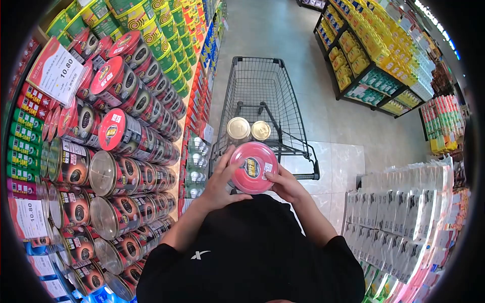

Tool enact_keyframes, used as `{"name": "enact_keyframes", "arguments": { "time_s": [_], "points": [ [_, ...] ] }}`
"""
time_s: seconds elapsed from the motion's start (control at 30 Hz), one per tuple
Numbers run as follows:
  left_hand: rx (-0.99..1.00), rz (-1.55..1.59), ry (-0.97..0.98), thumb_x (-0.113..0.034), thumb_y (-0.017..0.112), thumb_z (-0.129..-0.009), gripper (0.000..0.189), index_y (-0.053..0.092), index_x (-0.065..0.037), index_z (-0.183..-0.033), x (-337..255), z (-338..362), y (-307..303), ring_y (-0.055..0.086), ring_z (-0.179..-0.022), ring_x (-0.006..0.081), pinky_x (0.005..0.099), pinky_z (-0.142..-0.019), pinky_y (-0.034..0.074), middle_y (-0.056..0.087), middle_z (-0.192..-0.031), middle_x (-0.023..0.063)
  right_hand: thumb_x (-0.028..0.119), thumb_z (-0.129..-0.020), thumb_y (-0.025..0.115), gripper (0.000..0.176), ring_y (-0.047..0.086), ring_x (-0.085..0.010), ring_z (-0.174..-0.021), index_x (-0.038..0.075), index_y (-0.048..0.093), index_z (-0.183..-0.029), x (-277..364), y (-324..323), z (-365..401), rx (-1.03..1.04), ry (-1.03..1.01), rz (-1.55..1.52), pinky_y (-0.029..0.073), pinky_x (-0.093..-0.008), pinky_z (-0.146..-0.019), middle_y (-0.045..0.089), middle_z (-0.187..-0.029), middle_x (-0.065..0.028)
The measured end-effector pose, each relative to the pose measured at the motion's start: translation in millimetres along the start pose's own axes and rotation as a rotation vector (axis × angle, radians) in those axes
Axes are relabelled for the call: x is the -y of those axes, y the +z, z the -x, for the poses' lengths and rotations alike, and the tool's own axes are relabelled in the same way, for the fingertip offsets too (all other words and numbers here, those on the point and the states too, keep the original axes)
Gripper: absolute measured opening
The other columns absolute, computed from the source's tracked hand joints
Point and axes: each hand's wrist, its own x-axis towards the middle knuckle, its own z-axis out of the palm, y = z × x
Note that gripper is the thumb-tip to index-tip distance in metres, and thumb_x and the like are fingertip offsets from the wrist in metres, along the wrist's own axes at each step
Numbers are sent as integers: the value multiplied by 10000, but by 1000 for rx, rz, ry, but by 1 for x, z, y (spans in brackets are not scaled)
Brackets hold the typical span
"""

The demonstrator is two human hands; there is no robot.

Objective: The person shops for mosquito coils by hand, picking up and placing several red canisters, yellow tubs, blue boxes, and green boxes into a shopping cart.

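Note:
Close to my chest I hold a round mosquito-coil canister [253, 167] with a pinkish-red lid and a yellow-and-black logo. My left hand [221, 181] grips its left side, fingers along the rim and thumb beneath it. On the other side, my right hand [286, 183] clasps the edge, its thumb resting on the lid. The canister's sides and underside are mostly hidden. Just beyond it stands a black wire shopping cart [298, 108], with a larger gold-topped can [238, 129] and a smaller gold-topped can [261, 130] at its near end.
To my left, a shelf is stacked with similar red-lidded canisters [121, 129], with a 10.80 price sign [56, 69] in front. Green and yellow tubs [166, 45] rise farther along. At the right are a display of yellow bottles [371, 35] and rows of clear-wrapped packs [389, 217].

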Motion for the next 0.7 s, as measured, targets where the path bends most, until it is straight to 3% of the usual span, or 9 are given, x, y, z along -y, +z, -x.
{"name": "enact_keyframes", "arguments": {
  "time_s": [0.03, 0.07, 0.17, 0.27, 0.37, 0.57, 0.7],
  "points": [
    [9, 29, -35, -367, 937, -669, 1060, 358, -130, -1526, -1, 0, 1, 239, -1494, 450, 494, -1184, 309, 160, -1618, 294, 217, -944, 710, 715, 572, -196, -1241, 71, 324, -1527, -4, -3, 2, -14, -17, -5, 541, -382, -950, 539, -1387, -103],
    [28, 13, -14, -421, 873, -755, 1132, 190, -71, -1588, 1, -1, 0, 188, -1513, 438, 495, -1193, 282, 125, -1626, 299, 217, -944, 711, 718, 571, -199, -1244, 71, 321, -1529, -10, -8, 3, -20, -21, -3, 535, -386, -960, 537, -1392, -103],
    [-69, 47, -124, -364, 828, -828, 1050, 177, -38, -1584, 44, 19, 28, 265, -1494, 387, 464, -1184, 294, 200, -1606, 284, 219, -943, 714, 729, 568, -207, -1251, 73, 311, -1533, -19, -13, 5, -35, -40, -5, 517, -394, -991, 530, -1404, -105],
    [-56, 648, -498, -293, 787, -869, 954, 209, -12, -1575, 35, 19, 36, 352, -1446, 332, 423, -1173, 307, 294, -1560, 259, 227, -945, 714, 742, 563, -210, -1261, 75, 296, -1540, -28, -9, 9, -63, -49, -17, 502, -397, -1013, 521, -1418, -108],
    [-70, 573, -409, -243, 778, -867, 882, 280, -6, -1555, 54, 27, 40, 405, -1399, 288, 397, -1163, 321, 354, -1514, 238, 220, -959, 698, 718, 565, -206, -1259, 73, 299, -1537, -37, -6, 10, -120, -50, -23, 501, -394, -1014, 524, -1416, -108],
    [18, 143, -254, -342, 805, -838, 909, 330, -7, -1537, 49, 18, 37, 383, -1421, 346, 420, -1178, 297, 331, -1541, 242, 214, -998, 644, 537, 616, -197, -1186, 34, 423, -1452, -57, -12, 5, -292, -6, -119, 524, -365, -987, 614, -1304, -91],
    [119, 322, -283, -404, 822, -816, 958, 328, -11, -1537, 53, 11, 26, 299, -1483, 371, 438, -1189, 277, 247, -1603, 260, 257, -1007, 630, 512, 632, -196, -1164, 46, 447, -1436, -56, -21, 9, -287, -58, -230, 546, -383, -967, 621, -1302, -89]
  ]
}}
